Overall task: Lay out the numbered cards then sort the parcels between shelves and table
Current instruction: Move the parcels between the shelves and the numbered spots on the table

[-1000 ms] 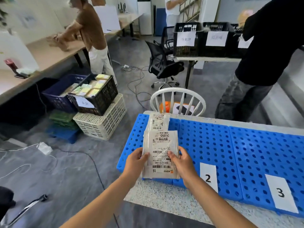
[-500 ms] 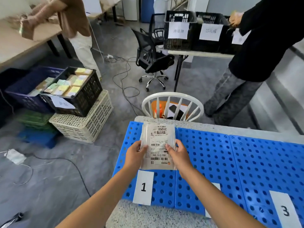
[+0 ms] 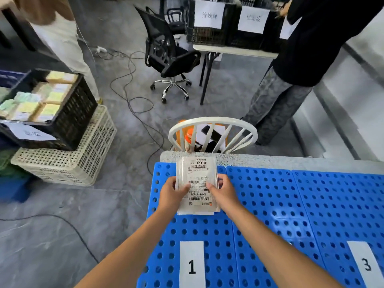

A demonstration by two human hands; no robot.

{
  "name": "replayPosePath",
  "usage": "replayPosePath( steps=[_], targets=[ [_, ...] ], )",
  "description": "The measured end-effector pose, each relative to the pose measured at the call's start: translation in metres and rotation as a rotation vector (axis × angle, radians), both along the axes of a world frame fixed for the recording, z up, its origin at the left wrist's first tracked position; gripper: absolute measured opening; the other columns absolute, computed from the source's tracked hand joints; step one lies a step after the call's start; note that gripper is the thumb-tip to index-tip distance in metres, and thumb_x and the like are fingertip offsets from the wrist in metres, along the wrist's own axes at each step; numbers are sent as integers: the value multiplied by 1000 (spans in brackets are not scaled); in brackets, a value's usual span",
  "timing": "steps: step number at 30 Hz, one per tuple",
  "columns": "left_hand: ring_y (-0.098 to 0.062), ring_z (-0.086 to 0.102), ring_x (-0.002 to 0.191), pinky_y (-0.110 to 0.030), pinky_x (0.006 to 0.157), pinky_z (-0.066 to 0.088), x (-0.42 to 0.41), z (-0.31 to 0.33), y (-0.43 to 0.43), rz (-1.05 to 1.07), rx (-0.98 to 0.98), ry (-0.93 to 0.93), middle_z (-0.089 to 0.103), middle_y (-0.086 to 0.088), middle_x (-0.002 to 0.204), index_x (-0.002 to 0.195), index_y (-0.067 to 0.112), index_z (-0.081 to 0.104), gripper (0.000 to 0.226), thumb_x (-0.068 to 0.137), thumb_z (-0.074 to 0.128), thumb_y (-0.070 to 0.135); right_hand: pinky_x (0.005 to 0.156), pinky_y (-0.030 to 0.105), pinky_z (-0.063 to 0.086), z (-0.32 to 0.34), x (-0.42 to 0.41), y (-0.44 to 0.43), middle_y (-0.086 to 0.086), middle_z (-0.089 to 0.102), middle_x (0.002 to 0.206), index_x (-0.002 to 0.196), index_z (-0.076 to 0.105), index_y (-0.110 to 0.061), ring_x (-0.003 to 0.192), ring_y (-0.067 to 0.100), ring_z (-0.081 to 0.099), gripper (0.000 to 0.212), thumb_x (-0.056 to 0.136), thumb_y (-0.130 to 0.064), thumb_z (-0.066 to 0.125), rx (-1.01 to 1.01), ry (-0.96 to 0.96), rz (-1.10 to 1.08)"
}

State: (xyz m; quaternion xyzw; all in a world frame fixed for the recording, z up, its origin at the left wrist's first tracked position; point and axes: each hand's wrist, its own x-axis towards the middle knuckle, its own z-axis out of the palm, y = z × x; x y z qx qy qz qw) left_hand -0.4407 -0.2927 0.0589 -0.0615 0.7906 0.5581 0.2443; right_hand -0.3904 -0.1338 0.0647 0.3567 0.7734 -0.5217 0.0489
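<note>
Parcel (image 3: 197,183) was center frame, your left hand (image 3: 172,194) and right hand (image 3: 225,192) both had fingers (image 3: 185,187) clamped on its sides.

Card 1 (image 3: 191,265) and card 3 (image 3: 365,265) run off the bottom edge. The parcel (image 3: 197,171) has unreadable fine print; perhaps another lies beneath it. Upper left, a person (image 3: 62,42) is blurred and cropped.

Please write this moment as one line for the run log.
left hand: grips parcel stack | right hand: grips parcel stack | parcel stack: over blue panel, beyond card 1
</note>
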Motion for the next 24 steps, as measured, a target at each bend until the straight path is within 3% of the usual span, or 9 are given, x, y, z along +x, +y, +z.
replayPosePath(
  steps=[3,7,11,14,18,20,24],
  targets=[
    [-5,61,77,-12,53,43,-12,-13,5,-56,-33,-12,65,2,97,112,12,55,32,86,71,22,82,34,55,-15,-5,1,3,60,107,120,48,-17,91,16,63,35,90,-21,65,44,-38,-26],
    [-10,61,84,-15,60,44,-17,-26,8,-117,-75,2,64,0,102,112,13,54,39,81,76,22,67,25,50,-25,-8,-2,0,58,99,116,46,-18,82,12,60,33,90,-19,65,75,-61,-57],
    [-13,61,87,-18,64,46,-19,-39,-4,-186,-120,-6,62,-3,105,106,13,54,42,75,81,25,78,35,56,-29,-5,-5,1,58,106,121,46,-19,88,15,61,34,92,-20,62,112,-66,-13],
    [-17,55,98,-19,73,41,-19,-37,-13,-224,-177,25,53,0,111,114,14,51,50,77,80,29,79,27,50,-25,2,0,1,51,114,134,43,-15,93,13,55,43,94,-19,58,154,-65,5],
    [-16,50,111,-25,87,37,-23,-13,-17,-262,-248,164,51,-1,122,125,10,48,47,89,66,34,91,24,43,-5,20,17,5,46,125,129,49,-11,107,14,51,32,98,-15,52,316,-11,125],
    [-16,48,119,-26,92,38,-27,5,-13,-324,-291,243,49,-3,134,132,11,46,47,93,59,34,94,30,45,12,28,27,0,46,125,124,53,-13,107,16,53,25,99,-16,49,405,8,253],
    [-20,40,131,-30,106,35,-22,58,12,-697,-450,500,43,-1,144,137,17,43,51,93,57,39,87,39,48,66,56,50,-12,42,125,125,49,-20,96,18,58,26,100,-26,47,525,57,403]
  ],
)
